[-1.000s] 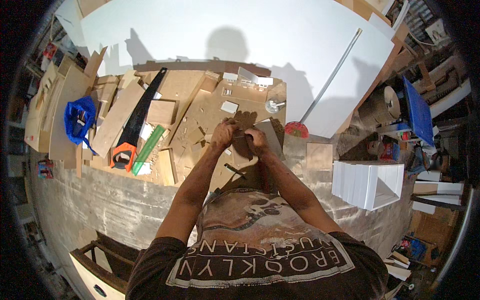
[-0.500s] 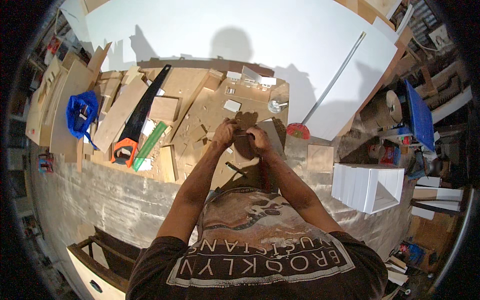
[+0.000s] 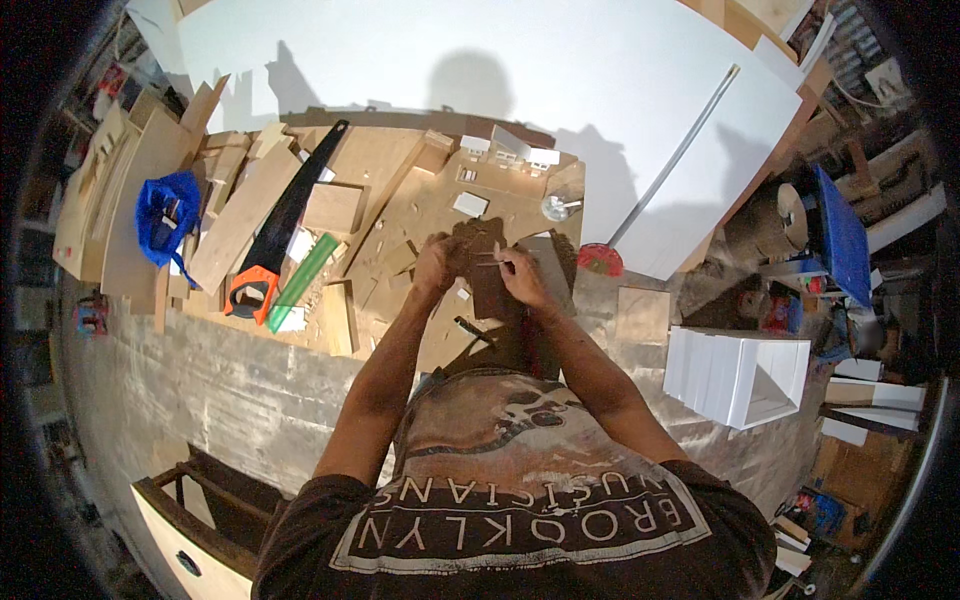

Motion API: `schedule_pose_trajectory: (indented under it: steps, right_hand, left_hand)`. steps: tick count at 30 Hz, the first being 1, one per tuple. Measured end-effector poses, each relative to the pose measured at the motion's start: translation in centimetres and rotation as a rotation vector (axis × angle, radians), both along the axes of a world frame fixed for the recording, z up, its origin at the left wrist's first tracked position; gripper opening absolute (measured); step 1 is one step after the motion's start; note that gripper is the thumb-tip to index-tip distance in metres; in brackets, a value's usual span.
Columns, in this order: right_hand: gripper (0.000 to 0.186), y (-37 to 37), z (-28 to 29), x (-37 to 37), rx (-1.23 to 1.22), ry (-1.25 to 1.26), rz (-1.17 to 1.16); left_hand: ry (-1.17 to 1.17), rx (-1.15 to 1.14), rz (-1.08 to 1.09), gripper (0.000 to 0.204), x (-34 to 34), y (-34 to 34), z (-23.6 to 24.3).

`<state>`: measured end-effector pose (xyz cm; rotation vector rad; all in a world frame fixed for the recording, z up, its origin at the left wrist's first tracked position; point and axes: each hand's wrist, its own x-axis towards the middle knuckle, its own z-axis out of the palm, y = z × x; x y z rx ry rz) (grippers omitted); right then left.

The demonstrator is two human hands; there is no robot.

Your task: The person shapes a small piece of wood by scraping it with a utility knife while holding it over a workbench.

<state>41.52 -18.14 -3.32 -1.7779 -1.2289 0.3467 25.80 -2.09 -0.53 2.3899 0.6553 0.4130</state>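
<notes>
Over the near middle of the work board, my left hand (image 3: 438, 262) has its fingers curled closed; whatever is in them is hidden. Just to its right, my right hand (image 3: 520, 277) pinches one end of a thin, pale sliver (image 3: 486, 254), too small to name for certain. The sliver points toward my left hand, with a gap between the two hands. A dark shadow falls on the board around them. Closer to my body lies a small slim dark tool (image 3: 474, 331), its kind unclear. Beyond my hands is a small white block (image 3: 470, 205).
Left of my hands lie a handsaw (image 3: 290, 215) with an orange-black handle, a green strip (image 3: 303, 283), wood offcuts (image 3: 335, 207) and a blue bag (image 3: 165, 222). A long silver bar (image 3: 675, 165) crosses the white panel (image 3: 350, 60). A white box (image 3: 738, 375) stands at right.
My hands have drawn a little apart, and the pale sliver now shows between them at my right fingertips. The surroundings have shifted slightly in view.
</notes>
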Motion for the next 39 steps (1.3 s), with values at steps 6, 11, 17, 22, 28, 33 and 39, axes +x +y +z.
schedule_pose_trajectory:
  steps: [6,11,17,22,28,33,39]
  right_hand:
    - [0.017,0.0,1.6,-0.2,-0.081,-0.022,-0.016]
    - [0.017,0.1,2.2,-0.5,-0.111,-0.032,0.008]
    - [0.015,-0.1,1.8,-0.5,-0.121,-0.059,0.022]
    - [0.014,-0.1,1.3,-0.1,-0.024,-0.137,0.0]
    - [0.013,-1.0,5.6,0.2,-0.073,0.066,-0.151]
    - [0.019,-7.0,6.7,-2.9,-0.583,-0.248,-0.184]
    - [0.042,-10.7,7.1,-7.6,-0.939,-0.241,-0.191]
  left_hand:
    - [0.02,-0.017,0.075,0.031,-2.1,-3.7,-0.4]
    - [-0.103,0.091,-0.058,0.05,-2.8,-5.9,-0.3]
    - [-0.058,-0.062,0.0,0.044,-4.3,-6.1,0.9]
    - [-0.136,-0.132,0.169,0.04,-7.2,-7.4,1.8]
    - [-0.144,-0.081,0.158,0.038,-8.3,-8.0,1.5]
    - [0.091,0.146,-0.038,0.048,-4.1,-8.4,1.8]
    - [0.242,0.365,-0.108,0.053,-2.6,-8.0,0.0]
